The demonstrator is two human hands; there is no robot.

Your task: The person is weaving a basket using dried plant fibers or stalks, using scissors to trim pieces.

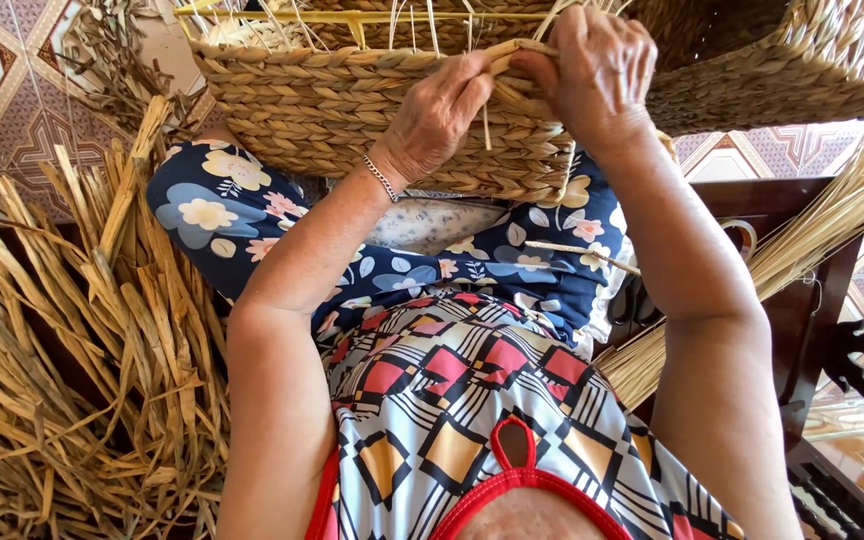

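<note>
Basket (352, 120): half-woven, on person's lap, rim facing up.
Left hand (439, 115): fingers pinch a strand (512, 52) at the rim.
Right hand (597, 70): clenched on same strand, just beside left.
Handling: prob. light, stiff walls; strand bendy, may snap; hold near rim.
Around: dry straw pile (72, 360) on left, thin reed bundle (812, 240) on right, 2nd basket (792, 60) touching behind, crowds right hand.

two woven baskets (352, 120), two hands (442, 110), one bracelet (382, 178)

Rough, matt woven-straw basket (352, 110)
</note>
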